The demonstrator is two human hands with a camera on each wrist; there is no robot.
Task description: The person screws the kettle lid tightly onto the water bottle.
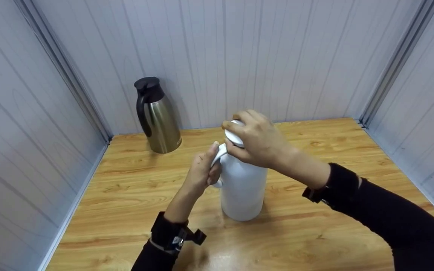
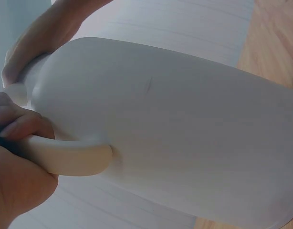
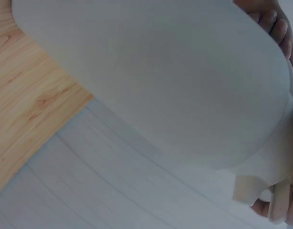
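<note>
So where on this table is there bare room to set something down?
Bare wood lies right of the white jug as far as the right wall, and along the near edge of the table left of the left hand. It is crowded mid-table, where the right hand grips the lid, and in the back-left corner by the steel flask.

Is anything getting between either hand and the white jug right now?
Nothing visible. The left hand grips the handle of the white jug, and the right hand grips its lid. The steel flask stands apart.

White jug (image 1: 242, 188), steel-and-black flask (image 1: 156, 116), light grained wooden table (image 1: 333, 158), pale grey panelled walls (image 1: 277, 56).
</note>
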